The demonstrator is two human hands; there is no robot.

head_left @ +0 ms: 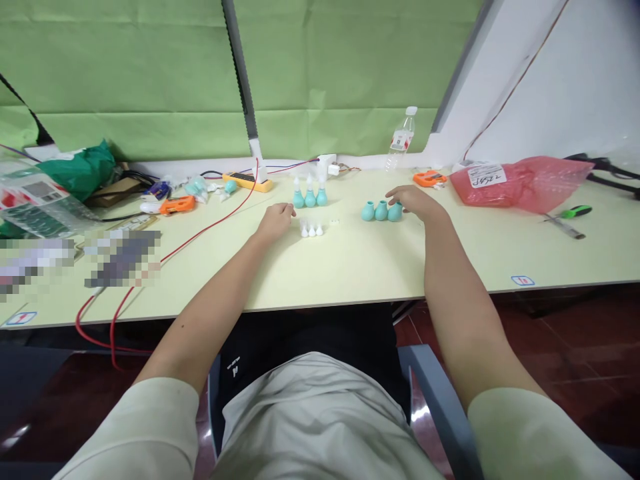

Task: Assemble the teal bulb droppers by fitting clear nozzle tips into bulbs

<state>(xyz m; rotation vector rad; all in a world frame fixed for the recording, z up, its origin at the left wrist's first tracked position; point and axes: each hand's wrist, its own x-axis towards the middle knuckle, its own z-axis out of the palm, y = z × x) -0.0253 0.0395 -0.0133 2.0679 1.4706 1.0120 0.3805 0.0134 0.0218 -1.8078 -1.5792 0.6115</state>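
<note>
Three rounded, teal, short-necked bulbs are lined up just left of the right hand, their open necks pointed upward and long axes near vertical; whether the nearest is gripped by its bent fingers cannot be told. Right of the narrowly curled left hand, its hold unclear, small white pointed pieces are stood on the pale yellow tabletop, backed beyond both hands by green sheeting.

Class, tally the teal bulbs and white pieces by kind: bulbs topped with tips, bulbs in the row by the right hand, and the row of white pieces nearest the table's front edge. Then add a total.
Teal bulbs topped with tips: 3
Teal bulbs in the right row: 3
White pieces in the front row: 3
Total: 9
</note>
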